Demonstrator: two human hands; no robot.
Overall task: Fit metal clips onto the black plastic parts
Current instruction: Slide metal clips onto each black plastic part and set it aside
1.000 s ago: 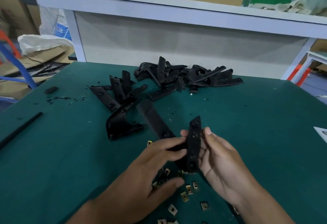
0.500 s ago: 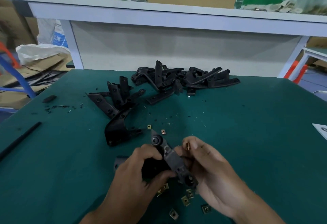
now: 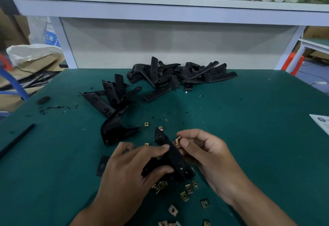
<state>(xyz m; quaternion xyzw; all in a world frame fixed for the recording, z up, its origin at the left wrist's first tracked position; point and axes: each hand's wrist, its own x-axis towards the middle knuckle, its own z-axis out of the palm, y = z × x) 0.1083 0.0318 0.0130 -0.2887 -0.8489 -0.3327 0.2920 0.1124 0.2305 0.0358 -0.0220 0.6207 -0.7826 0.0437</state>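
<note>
My left hand (image 3: 131,168) grips a black plastic part (image 3: 171,156) low over the green table, with one arm of the part pointing up and away. My right hand (image 3: 204,154) pinches a small brass-coloured metal clip (image 3: 178,139) between thumb and forefinger, right beside the part's upper edge. Several loose metal clips (image 3: 188,189) lie on the table under and in front of my hands. A separate black part (image 3: 114,129) lies just left of the held one.
Two heaps of black parts lie farther back: one at centre left (image 3: 110,95), one at the far edge (image 3: 179,74). A flat black piece (image 3: 102,166) lies by my left hand. A black rod (image 3: 17,141) is at the left, a white sheet (image 3: 322,122) at the right edge.
The black part went from upright between both hands to tilted low in my left hand. My right hand let go of it and now pinches a clip beside it.
</note>
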